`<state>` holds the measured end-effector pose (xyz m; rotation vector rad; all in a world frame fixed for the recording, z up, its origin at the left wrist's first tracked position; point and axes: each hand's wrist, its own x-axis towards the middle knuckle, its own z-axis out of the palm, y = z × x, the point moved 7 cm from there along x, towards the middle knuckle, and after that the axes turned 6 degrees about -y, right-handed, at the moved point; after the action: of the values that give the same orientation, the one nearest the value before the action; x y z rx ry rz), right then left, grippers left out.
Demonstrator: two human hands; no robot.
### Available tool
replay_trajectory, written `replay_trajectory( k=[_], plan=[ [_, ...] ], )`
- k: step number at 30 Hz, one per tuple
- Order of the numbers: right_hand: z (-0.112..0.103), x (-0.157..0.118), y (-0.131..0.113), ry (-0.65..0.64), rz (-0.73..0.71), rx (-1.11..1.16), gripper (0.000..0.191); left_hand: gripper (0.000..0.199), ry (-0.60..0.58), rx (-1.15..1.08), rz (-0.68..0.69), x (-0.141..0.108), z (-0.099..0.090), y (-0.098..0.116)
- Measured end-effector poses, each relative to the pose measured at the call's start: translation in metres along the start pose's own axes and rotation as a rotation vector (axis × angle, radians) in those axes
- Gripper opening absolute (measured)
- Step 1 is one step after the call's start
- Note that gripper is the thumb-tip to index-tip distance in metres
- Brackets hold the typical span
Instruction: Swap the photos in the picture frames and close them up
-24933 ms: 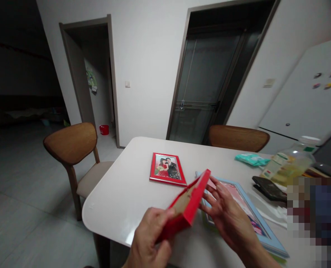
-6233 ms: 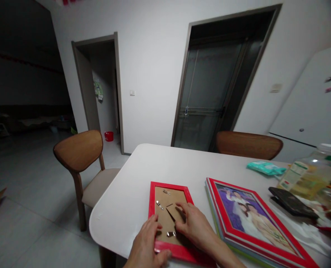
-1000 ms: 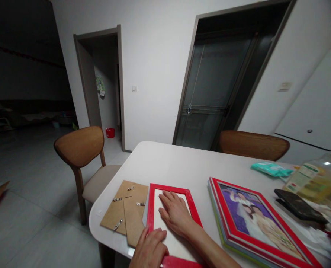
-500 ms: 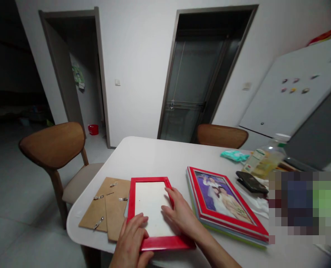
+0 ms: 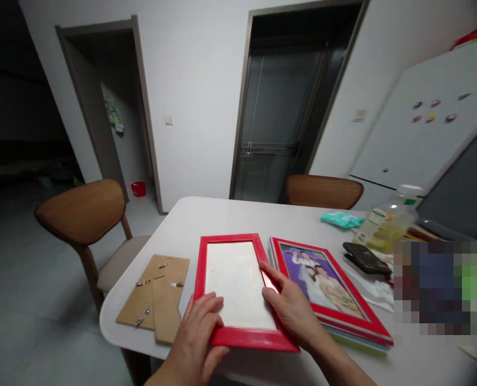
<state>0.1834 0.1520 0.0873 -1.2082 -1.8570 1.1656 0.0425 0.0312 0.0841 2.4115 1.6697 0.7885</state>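
A red picture frame (image 5: 254, 339) with a blank white panel inside it is in front of me, between my hands. My left hand (image 5: 200, 332) grips its lower left side, fingers lying over the border and onto the panel. On the right border, my right hand (image 5: 292, 308) holds the frame with thumb and fingers. To the left lies a brown backing board (image 5: 158, 292) with metal clips and a stand leg. Beside my right hand, another red frame (image 5: 276, 252) holding a group photo (image 5: 319, 279) rests on a stack.
On the right of the white table (image 5: 206, 214) are a dark phone-like object (image 5: 367, 258), a turquoise packet (image 5: 342, 219) and a bottle of yellowish liquid (image 5: 389, 222). A wooden chair (image 5: 89, 209) stands to the left, another chair (image 5: 325, 191) behind the table. A blurred patch covers the far right.
Both hands have shifted the blank red frame to the right and a little away from me, apart from the backing board and closer to the stack. The camera view has moved slightly.
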Motion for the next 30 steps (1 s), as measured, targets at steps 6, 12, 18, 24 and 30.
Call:
replay_trajectory(
  k=[6, 12, 18, 24, 30],
  plan=[
    [0.033, 0.006, 0.033, -0.104, 0.113, 0.001, 0.061, 0.024, -0.097, -0.017, -0.110, -0.021, 0.008, -0.023],
    [0.037, 0.020, 0.044, -0.048, 0.009, -0.379, 0.056, 0.044, 0.021, 0.252, -0.440, -0.068, -0.026, -0.107],
    [0.058, 0.023, 0.029, 0.040, -0.215, -0.717, 0.043, 0.063, -0.008, 0.366, -0.391, -0.113, -0.023, -0.120],
    [0.169, -0.019, -0.043, -0.320, -0.461, -0.643, 0.041, 0.045, 0.148, 0.367, -0.357, -0.130, -0.029, -0.104],
    [0.219, -0.034, -0.059, -0.393, -0.433, -0.608, 0.049, 0.028, 0.312, 0.319, -0.345, -0.136, -0.049, -0.110]
  ],
)
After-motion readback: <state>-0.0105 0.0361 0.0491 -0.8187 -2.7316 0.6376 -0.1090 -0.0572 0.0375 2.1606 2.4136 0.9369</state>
